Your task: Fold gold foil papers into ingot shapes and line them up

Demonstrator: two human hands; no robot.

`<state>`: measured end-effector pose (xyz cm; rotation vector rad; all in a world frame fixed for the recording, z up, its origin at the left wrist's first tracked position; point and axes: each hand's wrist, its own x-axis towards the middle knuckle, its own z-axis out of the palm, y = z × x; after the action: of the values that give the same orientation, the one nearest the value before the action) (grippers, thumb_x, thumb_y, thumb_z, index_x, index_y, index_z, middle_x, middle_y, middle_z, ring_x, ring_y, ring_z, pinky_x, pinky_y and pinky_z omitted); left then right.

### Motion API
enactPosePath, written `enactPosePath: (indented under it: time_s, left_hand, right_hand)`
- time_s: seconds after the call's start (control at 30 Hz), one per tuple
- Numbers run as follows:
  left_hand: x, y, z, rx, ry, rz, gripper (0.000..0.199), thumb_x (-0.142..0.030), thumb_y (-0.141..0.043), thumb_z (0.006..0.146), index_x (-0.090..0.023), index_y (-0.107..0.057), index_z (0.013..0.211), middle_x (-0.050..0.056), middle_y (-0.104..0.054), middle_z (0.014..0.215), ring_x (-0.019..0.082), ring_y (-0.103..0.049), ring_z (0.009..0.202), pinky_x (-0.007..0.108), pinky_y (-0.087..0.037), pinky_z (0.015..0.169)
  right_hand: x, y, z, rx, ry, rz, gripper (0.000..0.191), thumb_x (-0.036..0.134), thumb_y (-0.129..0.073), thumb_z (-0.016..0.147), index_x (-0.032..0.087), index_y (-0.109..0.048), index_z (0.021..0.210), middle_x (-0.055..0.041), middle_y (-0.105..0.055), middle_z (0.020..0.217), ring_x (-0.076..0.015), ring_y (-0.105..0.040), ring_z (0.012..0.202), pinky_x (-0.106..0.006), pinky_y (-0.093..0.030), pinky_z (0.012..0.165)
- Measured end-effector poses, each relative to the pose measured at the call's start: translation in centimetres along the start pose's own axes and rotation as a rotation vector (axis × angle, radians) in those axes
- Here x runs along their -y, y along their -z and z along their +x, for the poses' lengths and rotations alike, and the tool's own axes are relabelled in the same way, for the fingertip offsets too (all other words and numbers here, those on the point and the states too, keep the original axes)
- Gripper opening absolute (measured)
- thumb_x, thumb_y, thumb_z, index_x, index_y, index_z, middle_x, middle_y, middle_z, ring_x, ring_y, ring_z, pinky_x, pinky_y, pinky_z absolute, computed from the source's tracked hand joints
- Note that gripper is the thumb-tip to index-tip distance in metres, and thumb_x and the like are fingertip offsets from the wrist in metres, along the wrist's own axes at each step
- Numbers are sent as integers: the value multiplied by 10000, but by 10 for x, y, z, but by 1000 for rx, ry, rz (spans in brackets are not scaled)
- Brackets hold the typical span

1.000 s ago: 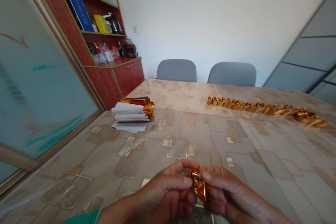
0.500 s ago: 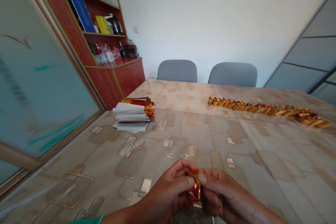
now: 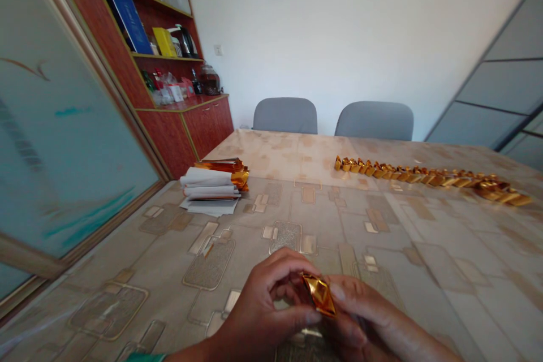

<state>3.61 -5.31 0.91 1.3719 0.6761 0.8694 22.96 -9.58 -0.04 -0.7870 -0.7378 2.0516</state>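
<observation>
A small folded piece of gold foil paper (image 3: pixel 320 295), pointed at its ends and puffed in the middle, is held over the near part of the table. My left hand (image 3: pixel 275 300) curls round its left side, index finger at the upper end and thumb at the lower end. On the other side, my right hand (image 3: pixel 360 305) grips it between the thumb and fingers, whose tips are partly hidden below. Farther off on the right lies a long row of folded gold paper pieces (image 3: pixel 407 174), set closely against each other. A stack of gold and white paper sheets (image 3: pixel 212 186) rests at the left.
The table (image 3: pixel 263 266) has a patterned cloth. Two grey chairs (image 3: pixel 285 115) stand at its far side, before a white wall. A red-brown cabinet (image 3: pixel 184 124) with full shelves is at the back left, near a frosted glass door (image 3: pixel 76 124).
The gold foil paper has been turned, so its broad shiny face now points up. My left fingers have spread from a pinch to its two ends, and my right thumb has shifted along its side.
</observation>
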Motion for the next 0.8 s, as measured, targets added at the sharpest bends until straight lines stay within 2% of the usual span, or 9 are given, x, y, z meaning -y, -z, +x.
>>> enactPosePath:
  time_s: [0.13, 0.27, 0.33, 0.43, 0.57, 0.7, 0.8]
  left_hand:
    - [3, 1, -1, 17, -6, -24, 281, -226, -853, 711, -226, -750, 973, 22, -625, 954, 150, -597, 825, 233, -490, 700]
    - [11, 1, -2, 86, 163, -292, 412, -339, -864, 732, -218, -693, 1086, 19, -633, 891, 116, -578, 741, 197, -456, 626]
    - [15, 1, -1, 130, 242, -431, 467, -385, -840, 761, -214, -648, 1151, 8, -625, 862, 88, -551, 667, 181, -438, 580]
    - [17, 1, -1, 149, 248, -507, 498, -431, -819, 769, -202, -619, 1165, 1, -604, 867, 67, -524, 614, 168, -436, 533]
    - [16, -1, -2, 125, 243, -434, 435, -445, -804, 758, -190, -581, 1031, -15, -584, 828, 64, -511, 582, 161, -427, 492]
    - [7, -7, -1, 29, 319, -310, 335, -372, -748, 747, -190, -528, 921, -38, -568, 752, 66, -497, 542, 170, -422, 470]
    - [1, -11, 1, -20, 363, -262, 268, -300, -690, 715, -193, -509, 880, -50, -564, 691, 73, -502, 531, 171, -415, 464]
  right_hand:
    - [2, -2, 4, 44, -7, -52, 419, 557, -736, 820, 175, -605, 709, 75, -377, 514, -82, -277, 485, -226, -257, 496]
    - [7, -6, 6, 11, 7, -59, 419, 563, -763, 792, 185, -598, 717, 77, -373, 533, -86, -282, 507, -221, -272, 511]
    - [9, -9, 6, 22, 25, -82, 455, 585, -755, 788, 180, -581, 675, 55, -420, 559, -91, -329, 538, -222, -287, 529]
    - [10, -12, 7, 68, 23, -126, 478, 620, -763, 755, 163, -627, 714, 10, -522, 638, -114, -440, 616, -223, -282, 537]
    - [6, -11, 8, 9, 1, -135, 452, 581, -828, 705, 173, -643, 764, 28, -520, 621, -118, -464, 623, -220, -296, 543]
    - [3, -12, 8, -1, 18, -145, 480, 583, -826, 704, 177, -576, 653, -27, -604, 709, -148, -548, 707, -230, -322, 571]
    - [0, -11, 9, -37, 20, -181, 524, 636, -766, 748, 191, -528, 603, 4, -516, 629, -129, -477, 634, -233, -310, 549]
